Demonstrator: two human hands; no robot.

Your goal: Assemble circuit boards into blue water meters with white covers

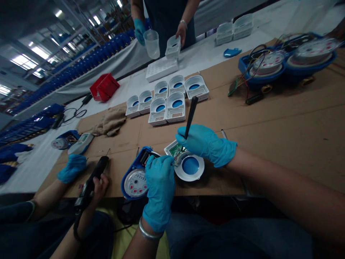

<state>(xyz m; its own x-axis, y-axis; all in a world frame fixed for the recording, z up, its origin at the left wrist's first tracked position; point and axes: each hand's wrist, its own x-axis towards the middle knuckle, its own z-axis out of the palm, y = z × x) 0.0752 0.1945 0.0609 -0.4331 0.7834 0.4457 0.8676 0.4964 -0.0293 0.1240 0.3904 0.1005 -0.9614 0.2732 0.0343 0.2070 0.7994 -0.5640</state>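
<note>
Both my right hand (201, 142) and my left hand (160, 178) wear thin, wrinkled blue gloves (221, 151). My right fingers close round a slim, black, stick-shaped tool (191, 117), held steeply; my left fingertips are bunched together, and I cannot tell what they grasp. Under them sits a smooth white plastic housing (201, 168) with a round blue disc (190, 165) and a green circuit board (175, 150). Beside my left hand lies a blue-cased meter (138, 160); beyond, boxy white housings (175, 114) rest on flat brown cardboard (269, 133)
</note>
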